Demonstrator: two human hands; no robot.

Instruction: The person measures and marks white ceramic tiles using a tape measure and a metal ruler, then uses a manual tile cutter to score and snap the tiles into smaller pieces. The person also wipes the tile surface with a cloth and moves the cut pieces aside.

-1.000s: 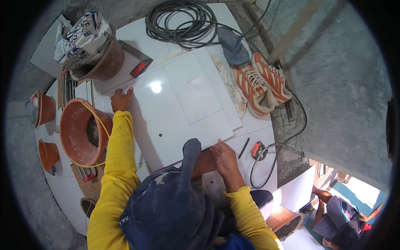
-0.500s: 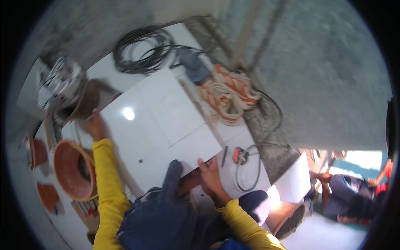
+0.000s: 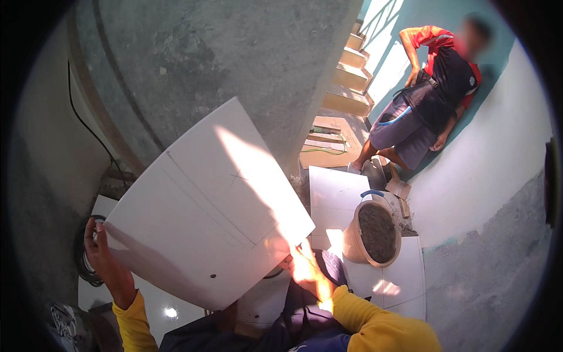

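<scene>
In the head view, the left hand (image 3: 110, 264) and right hand (image 3: 306, 268) are both grasping a white, pencil-marked, roughly square tile (image 3: 205, 205), which is lying at 2 o'clock from the left grip and 10 o'clock from the right, showing no clear long axis. A coil of black cable (image 3: 84, 271) is lying just beside the left hand; a tan, mortar-filled bucket (image 3: 352, 245) is standing at 2 o'clock from the right, a grey plastered wall (image 3: 205, 64) is rising beyond the tile at 12, and a co-worker in a red-and-dark shirt (image 3: 440, 88) is leaning at 1.
</scene>
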